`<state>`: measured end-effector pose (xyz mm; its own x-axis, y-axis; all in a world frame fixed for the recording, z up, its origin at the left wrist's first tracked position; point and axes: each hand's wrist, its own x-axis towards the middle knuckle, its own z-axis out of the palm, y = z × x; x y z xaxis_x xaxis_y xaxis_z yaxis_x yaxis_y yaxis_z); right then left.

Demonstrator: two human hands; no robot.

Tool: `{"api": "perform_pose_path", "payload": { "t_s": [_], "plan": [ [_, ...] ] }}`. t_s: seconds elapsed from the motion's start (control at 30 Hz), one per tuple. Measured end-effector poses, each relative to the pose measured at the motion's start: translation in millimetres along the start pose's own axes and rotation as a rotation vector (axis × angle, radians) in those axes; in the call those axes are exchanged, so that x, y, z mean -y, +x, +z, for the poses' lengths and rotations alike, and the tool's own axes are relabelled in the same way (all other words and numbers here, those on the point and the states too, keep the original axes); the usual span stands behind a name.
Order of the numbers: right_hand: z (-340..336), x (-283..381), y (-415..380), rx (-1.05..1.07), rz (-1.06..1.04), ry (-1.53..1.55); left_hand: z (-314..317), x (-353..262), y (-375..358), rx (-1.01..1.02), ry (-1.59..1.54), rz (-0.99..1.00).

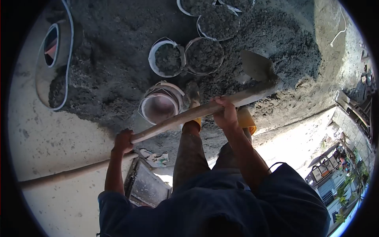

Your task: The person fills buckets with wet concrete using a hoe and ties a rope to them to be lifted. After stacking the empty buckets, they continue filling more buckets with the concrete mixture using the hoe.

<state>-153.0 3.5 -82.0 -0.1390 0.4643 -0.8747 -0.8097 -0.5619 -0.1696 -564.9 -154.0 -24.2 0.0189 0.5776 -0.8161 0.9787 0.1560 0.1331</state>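
Note:
A hoe with a long, thick wooden handle point(177, 119) lies slantwise across the view in front of my body. My left hand point(124, 141) is wrapped round the handle's end at the left. Farther along the handle, my right hand point(226, 113) grips it near the middle. The hoe's broad metal blade point(256, 65) is at the right, over the wet grey mortar point(292, 51). Two buckets full of mortar, a white-rimmed bucket point(151, 59) and a darker bucket point(204, 56), stand side by side beyond the handle. Nearer, stacked buckets point(160, 107) show a bare inside.
More filled buckets point(219, 24) stand at the top. A pale hose point(70, 51) loops at the left. A grey framed panel point(148, 185) and a long pole point(67, 173) lie at lower left. My yellow-topped boots point(245, 119) stand by the mortar. Scrap wood point(355, 110) lies at right.

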Motion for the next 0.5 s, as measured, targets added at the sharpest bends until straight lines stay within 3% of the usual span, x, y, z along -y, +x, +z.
{"api": "perform_pose_path", "payload": {
  "t_s": [0.07, 0.13, 0.17, 0.2, 0.3, 0.33, 0.37, 0.4, 0.47, 0.5],
  "plan": [
    [-39.4, 87.9, -3.7, -0.084, -0.124, -0.105, 12.4, -112.2, 13.6, 0.126, -0.244, 0.264],
    [-60.0, 182.9, -17.0, -0.107, -0.262, -0.184, 43.3, -213.4, 18.7, 0.273, -0.656, 0.335],
    [-75.8, 228.7, -20.5, -0.139, -0.358, -0.232, 65.4, -258.8, 28.6, 0.169, -0.707, 0.583],
    [-82.5, 272.0, -29.3, -0.156, -0.476, -0.266, 40.6, -318.8, 28.9, 0.407, -0.684, 0.473],
    [-88.2, 380.4, -55.0, -0.218, -0.635, -0.406, 39.9, -448.5, 52.0, 0.368, -0.751, 0.563],
    [-86.3, 399.8, -53.4, -0.358, -0.789, -0.518, 36.3, -486.2, 62.0, 0.321, -0.809, 0.573],
    [-86.2, 416.8, -49.2, -0.508, -0.777, -0.647, 27.7, -522.0, 77.8, 0.301, -0.814, 0.626],
    [-104.5, 438.6, -34.8, -0.491, -0.792, -0.652, 19.6, -552.6, 95.5, 0.281, -0.818, 0.679],
    [-128.1, 462.5, -4.3, -0.545, -0.852, -0.811, 13.5, -593.1, 121.1, 0.342, -0.891, 0.65],
    [-142.2, 461.2, 13.5, -0.612, -0.775, -0.861, 17.4, -596.0, 123.6, 0.417, -0.973, 0.545]
  ]
}}
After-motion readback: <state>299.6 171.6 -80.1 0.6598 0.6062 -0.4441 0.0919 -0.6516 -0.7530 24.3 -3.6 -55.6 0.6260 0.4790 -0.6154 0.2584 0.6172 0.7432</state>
